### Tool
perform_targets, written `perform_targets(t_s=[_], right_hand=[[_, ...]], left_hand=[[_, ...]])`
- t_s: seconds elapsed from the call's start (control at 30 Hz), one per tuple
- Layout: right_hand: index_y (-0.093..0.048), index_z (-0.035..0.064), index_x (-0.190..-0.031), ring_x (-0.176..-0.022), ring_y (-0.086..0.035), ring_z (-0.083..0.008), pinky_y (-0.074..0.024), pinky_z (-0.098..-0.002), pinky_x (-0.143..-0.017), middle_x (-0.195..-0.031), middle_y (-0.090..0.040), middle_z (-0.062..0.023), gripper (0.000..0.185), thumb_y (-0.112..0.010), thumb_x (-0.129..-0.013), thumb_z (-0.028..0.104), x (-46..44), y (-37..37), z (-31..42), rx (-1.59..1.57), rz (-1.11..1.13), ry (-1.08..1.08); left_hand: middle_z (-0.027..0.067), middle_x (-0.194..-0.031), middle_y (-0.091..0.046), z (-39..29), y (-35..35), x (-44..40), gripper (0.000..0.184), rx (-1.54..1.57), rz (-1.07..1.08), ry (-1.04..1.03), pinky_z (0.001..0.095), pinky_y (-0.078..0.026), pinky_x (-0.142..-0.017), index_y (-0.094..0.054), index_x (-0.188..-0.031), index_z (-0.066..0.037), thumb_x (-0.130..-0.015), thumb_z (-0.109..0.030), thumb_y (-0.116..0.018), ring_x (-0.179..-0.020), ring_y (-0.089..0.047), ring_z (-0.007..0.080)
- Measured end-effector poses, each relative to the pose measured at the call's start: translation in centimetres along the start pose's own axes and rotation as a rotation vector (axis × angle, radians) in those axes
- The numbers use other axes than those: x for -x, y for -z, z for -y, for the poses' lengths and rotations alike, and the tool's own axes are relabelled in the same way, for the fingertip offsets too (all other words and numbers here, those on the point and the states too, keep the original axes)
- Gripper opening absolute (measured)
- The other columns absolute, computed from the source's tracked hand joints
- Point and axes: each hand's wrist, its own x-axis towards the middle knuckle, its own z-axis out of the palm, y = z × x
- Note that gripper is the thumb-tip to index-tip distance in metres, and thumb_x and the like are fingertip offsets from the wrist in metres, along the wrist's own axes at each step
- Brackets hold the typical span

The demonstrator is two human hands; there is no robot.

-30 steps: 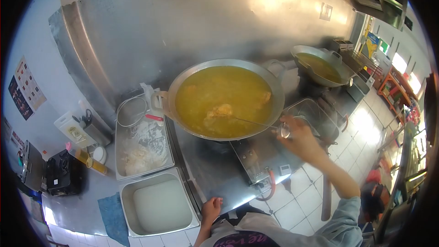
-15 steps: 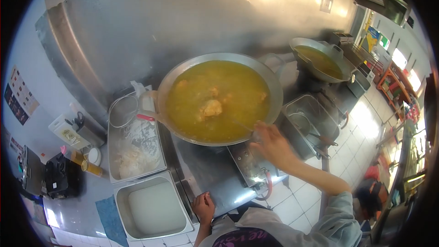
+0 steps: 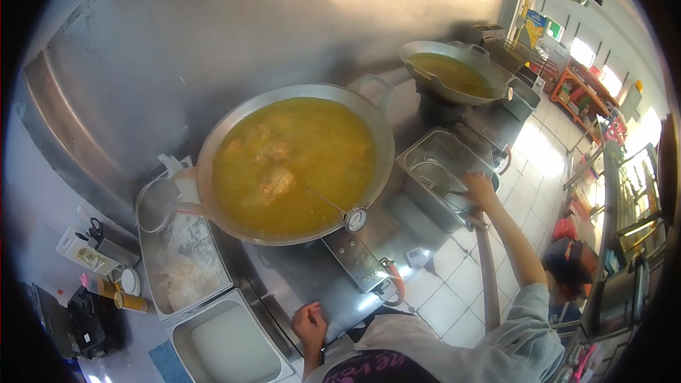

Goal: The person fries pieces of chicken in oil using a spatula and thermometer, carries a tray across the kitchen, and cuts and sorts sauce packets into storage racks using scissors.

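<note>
A large wok (image 3: pixel 206 191) of bubbling yellow oil holds browned, battered pieces of food (image 3: pixel 277 183). A dial thermometer (image 3: pixel 356 219) leans on its near rim, the stem in the oil. My right hand (image 3: pixel 479 190) is over the metal tray (image 3: pixel 440 207) right of the wok, at the handles of the strainers (image 3: pixel 428 173) lying in it. Its fingers are blurred, so whether they grip a handle does not show. My left hand (image 3: pixel 310 325) rests by the counter's front edge, fingers curled in with nothing visible in them.
A second wok (image 3: pixel 418 71) of oil stands at the back right. On the left are a tray of white flour (image 3: pixel 188 269), a round strainer (image 3: pixel 157 206) and a pan of whitish liquid (image 3: pixel 234 340). Another person (image 3: pixel 567 266) is low at the right.
My right hand has left the wok's near rim and moved right to the strainer tray. The thermometer's dial now shows on the rim. My view has shifted right; my left hand stays low.
</note>
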Motion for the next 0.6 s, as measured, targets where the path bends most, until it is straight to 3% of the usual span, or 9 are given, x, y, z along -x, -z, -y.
perform_targets(t_s=[0.03,0.1,0.17,0.3,0.37,0.5,0.57,0.6], right_hand=[[-0.049,0.0066,-0.114,-0.100,-0.060,-0.0358,-0.0499,-0.0486,-0.081,-0.094,-0.064,-0.0173,0.049,-0.070,-0.070,0.016,0.5,-0.5,-0.6,-0.008,0.054,-0.030],[-0.050,0.0065,-0.112,-0.099,-0.060,-0.0370,-0.0502,-0.0482,-0.081,-0.093,-0.064,-0.0172,0.047,-0.069,-0.070,0.015,0.7,-1.2,-1.4,-0.047,0.117,-0.054],[-0.051,0.0064,-0.111,-0.098,-0.061,-0.0382,-0.0505,-0.0478,-0.081,-0.093,-0.065,-0.0170,0.045,-0.069,-0.070,0.015,1.1,-2.9,-2.5,-0.091,0.193,-0.075],[-0.054,0.0046,-0.104,-0.091,-0.062,-0.0389,-0.0516,-0.0460,-0.078,-0.094,-0.065,-0.0189,0.034,-0.062,-0.072,0.012,0.4,-4.5,-4.2,-0.214,0.182,0.080],[-0.054,0.0039,-0.102,-0.089,-0.063,-0.0382,-0.0518,-0.0455,-0.077,-0.093,-0.065,-0.0194,0.031,-0.060,-0.073,0.012,0.6,-1.9,-4.1,-0.314,0.213,0.121],[-0.055,0.0026,-0.097,-0.086,-0.063,-0.0371,-0.0511,-0.0456,-0.076,-0.085,-0.065,-0.0200,0.023,-0.054,-0.076,0.009,0.5,5.1,-4.6,-0.155,0.086,0.045],[-0.056,0.0021,-0.096,-0.084,-0.063,-0.0391,-0.0512,-0.0453,-0.076,-0.086,-0.065,-0.0199,0.021,-0.053,-0.077,0.007,0.4,8.8,-6.1,-0.174,-0.195,0.279],[-0.056,0.0021,-0.096,-0.082,-0.064,-0.0365,-0.0514,-0.0429,-0.073,-0.085,-0.065,-0.0188,0.020,-0.054,-0.077,0.006,1.0,13.5,-4.5,-0.328,-0.178,0.203]], left_hand=[[0.0032,-0.081,-0.069,0.3,-0.9,-0.2,0.013,0.004,0.000,0.001,0.0346,-0.047,-0.070,-0.068,-0.090,-0.010,-0.085,-0.014,-0.058,-0.073,-0.061,0.0225],[0.0040,-0.079,-0.070,0.8,-3.0,-0.3,0.022,0.307,0.587,0.284,0.0307,-0.050,-0.058,-0.068,-0.090,-0.006,-0.091,-0.024,-0.056,-0.065,-0.064,0.0163],[0.0041,-0.082,-0.071,-3.3,-3.2,-2.3,0.035,0.237,1.137,0.381,0.0297,-0.051,-0.057,-0.067,-0.094,-0.004,-0.095,-0.034,-0.050,-0.065,-0.065,0.0109],[0.0075,-0.085,-0.071,-4.2,-9.1,0.2,0.042,0.441,1.211,0.396,0.0256,-0.050,-0.055,-0.062,-0.111,0.000,-0.096,-0.036,-0.049,-0.064,-0.064,0.0129],[0.0076,-0.088,-0.072,-5.2,-10.3,0.2,0.049,0.209,1.261,0.271,0.0269,-0.050,-0.055,-0.059,-0.115,0.001,-0.097,-0.043,-0.044,-0.059,-0.063,0.0127],[0.0038,-0.079,-0.072,-5.7,-10.7,-0.4,0.051,0.029,1.217,0.206,0.0289,-0.049,-0.055,-0.068,-0.092,-0.002,-0.095,-0.047,-0.044,-0.054,-0.061,0.0131],[0.0031,-0.077,-0.071,-6.4,-10.3,-0.5,0.052,0.028,1.185,0.241,0.0293,-0.049,-0.056,-0.069,-0.088,-0.003,-0.095,-0.048,-0.044,-0.055,-0.062,0.0133],[0.0025,-0.075,-0.071,-6.6,-10.2,-0.4,0.053,0.025,1.169,0.269,0.0297,-0.049,-0.057,-0.070,-0.084,-0.004,-0.094,-0.049,-0.044,-0.055,-0.062,0.0135]])
